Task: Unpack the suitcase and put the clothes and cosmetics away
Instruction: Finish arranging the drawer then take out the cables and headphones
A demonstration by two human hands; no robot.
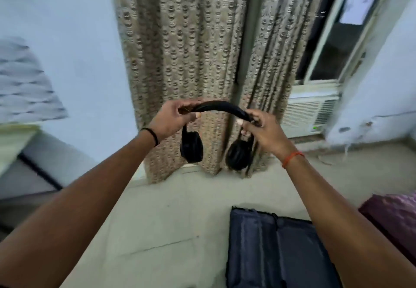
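- Before the patterned curtain, at chest height: black headphones held up in both hands, earcups hanging down.
- Left hand: grip closed round the left end of the headband, thumb underneath.
- Right hand: grip pinching the right end, just above its earcup.
- Dark blue suitcase lies open on the floor, below the right forearm.
- Air-conditioner unit sits under the window, right of the curtain.

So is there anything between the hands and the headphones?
No. The left hand and the right hand both already grip the band of the black headphones, one at each end. Nothing sits between them. Where the headphones should go is not in view.
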